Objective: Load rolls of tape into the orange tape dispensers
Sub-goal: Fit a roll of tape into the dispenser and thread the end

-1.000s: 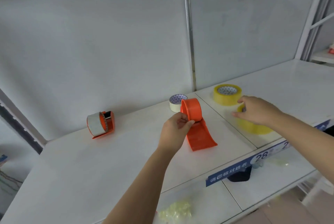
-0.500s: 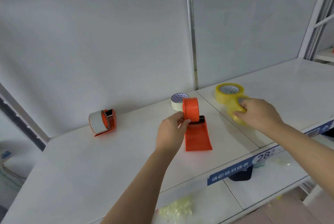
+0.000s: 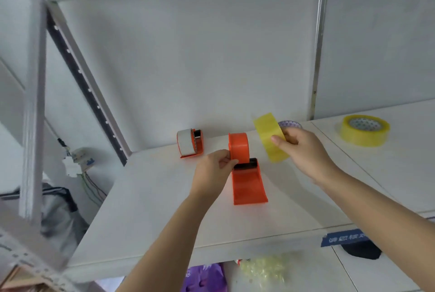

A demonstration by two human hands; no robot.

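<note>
An empty orange tape dispenser point(image 3: 247, 174) stands in the middle of the white shelf point(image 3: 153, 209). My left hand point(image 3: 215, 174) grips its round hub from the left side. My right hand point(image 3: 299, 148) holds a yellow tape roll point(image 3: 269, 137) upright in the air, just to the right of the hub and apart from it. A second orange dispenser point(image 3: 191, 143), loaded with a grey-white roll, stands further back on the left. Another yellow roll point(image 3: 363, 129) lies flat on the right shelf board. A white roll point(image 3: 289, 124) peeks out behind my right hand.
The shelf backs onto a white panel with a metal upright point(image 3: 317, 56). A slanted perforated post point(image 3: 94, 93) stands at the left. A blue label strip point(image 3: 346, 237) runs along the front edge. Bags and yellowish plastic point(image 3: 266, 268) lie on the lower shelf.
My right hand has lifted the yellow roll off the shelf and carried it left, up beside the dispenser hub. My left hand stays on the dispenser. The view has shifted left.
</note>
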